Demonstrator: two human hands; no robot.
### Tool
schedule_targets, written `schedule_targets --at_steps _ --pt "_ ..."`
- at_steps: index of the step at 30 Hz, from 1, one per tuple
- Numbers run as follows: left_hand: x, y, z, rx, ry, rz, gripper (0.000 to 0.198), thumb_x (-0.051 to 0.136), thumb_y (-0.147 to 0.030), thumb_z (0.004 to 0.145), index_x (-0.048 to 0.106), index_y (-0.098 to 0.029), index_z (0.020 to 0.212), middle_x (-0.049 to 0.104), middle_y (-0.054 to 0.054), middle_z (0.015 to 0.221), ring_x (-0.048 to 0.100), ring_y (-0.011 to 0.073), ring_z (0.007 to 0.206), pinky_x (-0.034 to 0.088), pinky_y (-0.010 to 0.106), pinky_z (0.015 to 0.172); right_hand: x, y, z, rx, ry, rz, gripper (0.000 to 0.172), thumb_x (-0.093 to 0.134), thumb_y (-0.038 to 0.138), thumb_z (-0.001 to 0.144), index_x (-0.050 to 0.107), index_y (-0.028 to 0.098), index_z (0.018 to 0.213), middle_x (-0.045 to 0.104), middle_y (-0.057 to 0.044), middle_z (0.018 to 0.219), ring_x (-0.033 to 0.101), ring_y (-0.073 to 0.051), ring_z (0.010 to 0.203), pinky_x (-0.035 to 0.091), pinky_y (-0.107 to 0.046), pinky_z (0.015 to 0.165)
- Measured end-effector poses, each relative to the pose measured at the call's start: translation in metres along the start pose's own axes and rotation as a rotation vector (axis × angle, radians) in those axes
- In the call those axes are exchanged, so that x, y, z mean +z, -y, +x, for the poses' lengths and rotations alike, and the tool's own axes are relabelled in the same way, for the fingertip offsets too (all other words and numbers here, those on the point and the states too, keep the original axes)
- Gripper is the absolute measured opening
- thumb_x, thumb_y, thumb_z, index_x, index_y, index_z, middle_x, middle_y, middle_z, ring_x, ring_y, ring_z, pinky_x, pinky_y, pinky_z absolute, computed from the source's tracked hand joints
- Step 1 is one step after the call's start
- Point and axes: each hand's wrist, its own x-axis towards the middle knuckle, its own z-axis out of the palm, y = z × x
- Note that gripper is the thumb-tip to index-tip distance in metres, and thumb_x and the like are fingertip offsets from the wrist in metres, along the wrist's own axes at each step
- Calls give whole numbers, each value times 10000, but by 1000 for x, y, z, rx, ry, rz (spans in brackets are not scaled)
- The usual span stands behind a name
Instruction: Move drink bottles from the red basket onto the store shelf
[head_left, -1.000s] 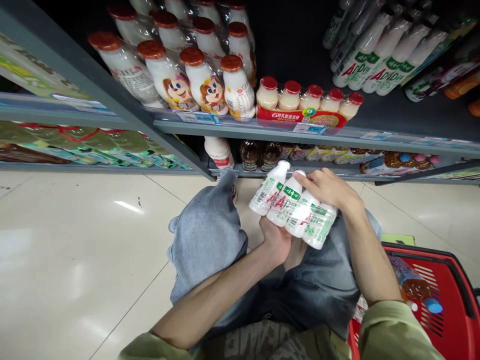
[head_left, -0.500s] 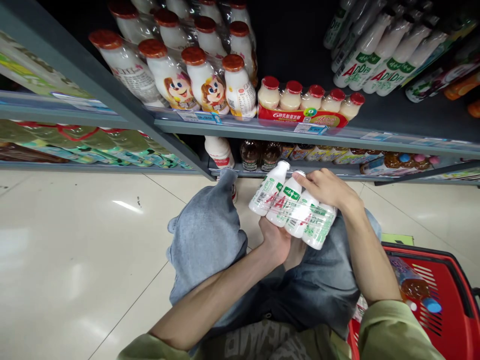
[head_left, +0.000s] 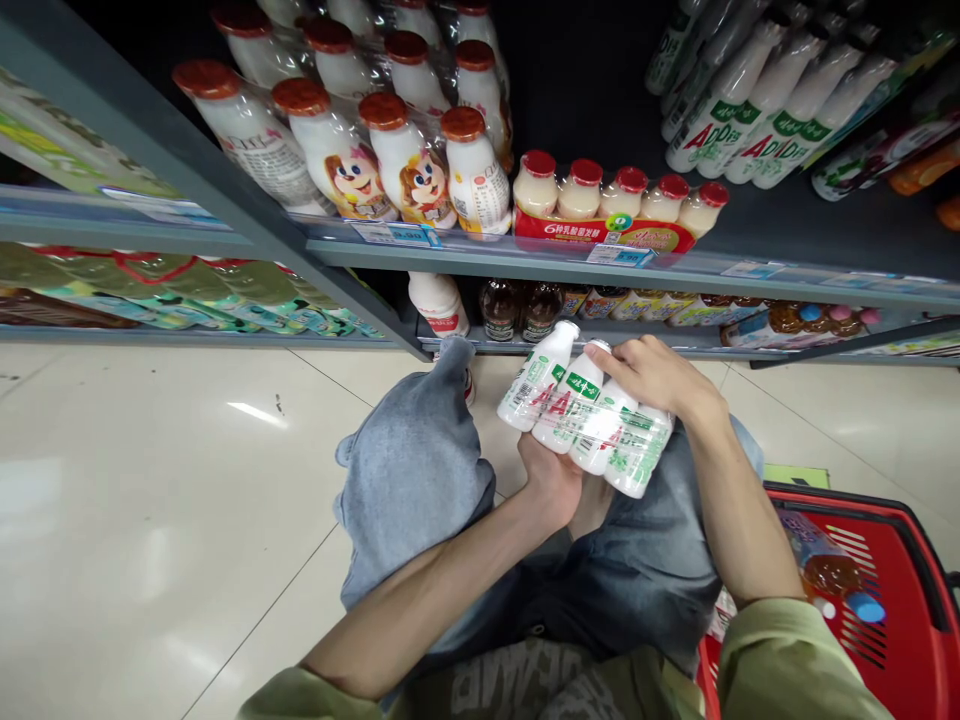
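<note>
A shrink-wrapped pack of white milk drink bottles (head_left: 596, 425), with green and red labels, is held tilted above my knees. My left hand (head_left: 553, 482) supports it from below, its fingers hidden behind the bottles. Over the top right of the pack lies my right hand (head_left: 651, 375), with the thumb on a bottle's cap and the fingers curled across the necks. The pack is just in front of the lowest shelf.
Red-capped white bottles (head_left: 409, 165) and a red pack of small yogurt drinks (head_left: 604, 235) stand on the shelf ahead. Tall ADD-labelled bottles (head_left: 720, 130) are further right. A red basket (head_left: 911, 560) with a drink bottle (head_left: 832, 572) stands at my right. Tiled floor (head_left: 165, 480) extends left.
</note>
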Motion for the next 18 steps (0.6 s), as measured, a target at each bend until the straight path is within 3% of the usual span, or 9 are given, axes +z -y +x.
schedule_targets --at_steps 18 --pt "4 -2 -4 -21 -12 34 397 358 -272 1003 688 -174 1203 750 112 1083 722 272 960 593 375 791 0 -1 0 4 8 -17 732 222 748 998 562 216 628 597 -71 601 552 -195 657 311 -321 630"
